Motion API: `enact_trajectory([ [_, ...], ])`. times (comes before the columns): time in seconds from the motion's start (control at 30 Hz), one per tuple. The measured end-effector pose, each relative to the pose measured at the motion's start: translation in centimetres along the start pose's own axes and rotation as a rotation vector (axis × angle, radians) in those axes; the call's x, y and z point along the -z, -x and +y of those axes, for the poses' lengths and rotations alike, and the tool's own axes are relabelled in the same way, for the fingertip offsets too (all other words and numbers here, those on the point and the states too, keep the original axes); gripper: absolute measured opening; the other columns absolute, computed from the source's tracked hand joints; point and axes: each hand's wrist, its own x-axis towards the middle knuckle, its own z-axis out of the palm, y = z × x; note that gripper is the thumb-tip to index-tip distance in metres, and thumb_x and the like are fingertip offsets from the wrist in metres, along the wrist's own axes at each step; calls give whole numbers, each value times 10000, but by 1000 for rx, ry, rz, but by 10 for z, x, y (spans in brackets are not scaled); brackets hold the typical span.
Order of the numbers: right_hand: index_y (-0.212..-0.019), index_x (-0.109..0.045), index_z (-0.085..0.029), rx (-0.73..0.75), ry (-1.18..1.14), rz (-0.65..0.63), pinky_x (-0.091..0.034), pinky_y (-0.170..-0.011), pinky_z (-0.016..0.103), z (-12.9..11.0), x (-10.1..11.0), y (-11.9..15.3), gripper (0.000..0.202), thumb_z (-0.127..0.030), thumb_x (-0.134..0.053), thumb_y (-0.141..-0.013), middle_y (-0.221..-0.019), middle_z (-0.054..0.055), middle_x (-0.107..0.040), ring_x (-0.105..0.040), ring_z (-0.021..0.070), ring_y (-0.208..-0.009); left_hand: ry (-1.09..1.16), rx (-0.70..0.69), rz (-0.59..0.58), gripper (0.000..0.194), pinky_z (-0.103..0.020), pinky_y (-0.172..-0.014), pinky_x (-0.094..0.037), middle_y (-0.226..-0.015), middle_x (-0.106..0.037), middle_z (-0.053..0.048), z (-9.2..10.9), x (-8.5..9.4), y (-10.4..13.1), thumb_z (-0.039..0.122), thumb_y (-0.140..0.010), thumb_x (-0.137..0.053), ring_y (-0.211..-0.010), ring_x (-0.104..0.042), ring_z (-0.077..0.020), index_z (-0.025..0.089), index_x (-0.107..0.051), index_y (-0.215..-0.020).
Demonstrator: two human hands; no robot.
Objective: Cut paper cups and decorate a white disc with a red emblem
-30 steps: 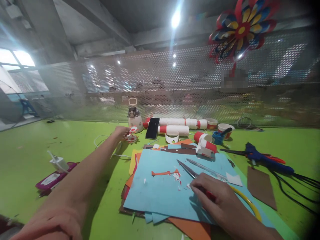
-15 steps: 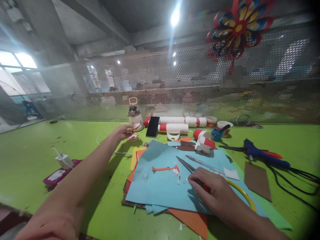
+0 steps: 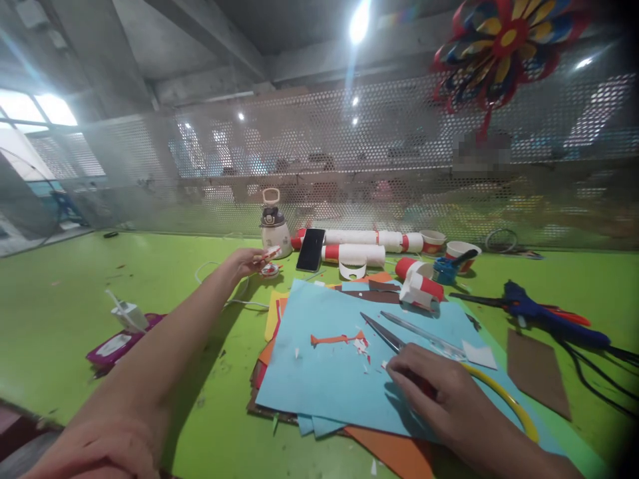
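My left hand [image 3: 248, 262], arm stretched out over the table, pinches a small white-and-red round paper piece [image 3: 272, 252]. Just below it, a similar round piece [image 3: 270, 270] lies on the green tabletop. My right hand [image 3: 439, 392] is curled around scissors on the light blue paper [image 3: 319, 386]; a dark blade [image 3: 382, 332] points away to the left, and a yellow handle loop [image 3: 509, 399] shows beside the wrist. The palm hides the scissors' middle. An orange paper strip [image 3: 332, 340] and red-and-white scraps [image 3: 363, 346] lie left of the blade.
Behind the papers are a phone [image 3: 310, 250], a bottle [image 3: 275, 236], white-and-red paper-cup tubes [image 3: 354, 255] and cut cups [image 3: 423, 293]. A blue glue gun [image 3: 554, 319] with cables lies right, near brown card [image 3: 539, 372]. A purple case [image 3: 112, 349] with a charger [image 3: 128, 315] lies left.
The camera view has shifted slightly, so the table things appear a little farther right. Both hands keep their holds, and nothing on the table has visibly been moved.
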Motion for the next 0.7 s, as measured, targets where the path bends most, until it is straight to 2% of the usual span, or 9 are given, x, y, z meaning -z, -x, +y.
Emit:
enact_trajectory([
  [0.1,-874,-604,-200,-8,-3,-8,-463,-693,348,3,-1,0,268,-295,-376,-976,-841,59,-608,-583,200,-769,-28,-19,-18,361,-436,-851,-532,-1218,-588,-118,1,-4,6,324,-905,-593,-1024,-614,-235,140,-559,-1214],
  [0.2,-867,-620,-206,-15,-34,33,-463,-691,344,3,0,0,264,-303,-396,-966,-842,56,-626,-591,200,-762,-73,-52,-86,365,-434,-850,-533,-1216,-588,-121,1,-14,25,324,-904,-595,-1023,-615,-235,135,-559,-1214],
  [0.33,-832,-655,-210,-64,-163,141,-450,-690,330,-6,10,2,261,-359,-469,-937,-824,45,-648,-589,202,-759,-162,-81,-301,304,-381,-774,-555,-1126,-623,-97,-10,-38,79,303,-907,-594,-925,-638,-198,131,-582,-1157],
  [0.43,-787,-672,-196,-209,-444,192,-436,-657,299,-14,20,2,255,-419,-588,-879,-748,23,-632,-562,176,-702,-228,-92,-489,130,-237,-574,-514,-807,-660,-78,-27,-60,131,62,-793,-665,-603,-592,-104,43,-661,-922],
  [0.47,-779,-675,-186,-277,-599,228,-436,-643,288,-16,23,2,260,-431,-629,-852,-741,23,-630,-558,166,-687,-243,-95,-548,119,-230,-543,-502,-725,-647,-60,-33,-67,148,32,-760,-675,-538,-563,-91,42,-673,-879],
  [0.53,-828,-676,-177,-328,-702,250,-449,-635,270,-17,27,2,301,-473,-630,-849,-772,30,-643,-564,150,-690,-273,-82,-654,111,-220,-482,-473,-641,-628,-41,-44,-80,177,22,-715,-696,-481,-538,-86,51,-687,-822],
  [0.6,-846,-667,-166,-366,-795,243,-458,-597,254,-17,28,1,355,-519,-622,-844,-766,30,-637,-560,129,-650,-301,-59,-726,112,-213,-459,-459,-619,-629,-35,-53,-91,197,34,-692,-710,-448,-516,-74,64,-694,-799],
  [0.7,-795,-637,-158,-400,-969,187,-471,-528,239,-15,28,0,390,-547,-634,-826,-697,12,-596,-550,113,-583,-338,-31,-764,103,-213,-476,-475,-596,-626,-25,-63,-104,215,39,-678,-704,-459,-535,-80,82,-690,-771],
])
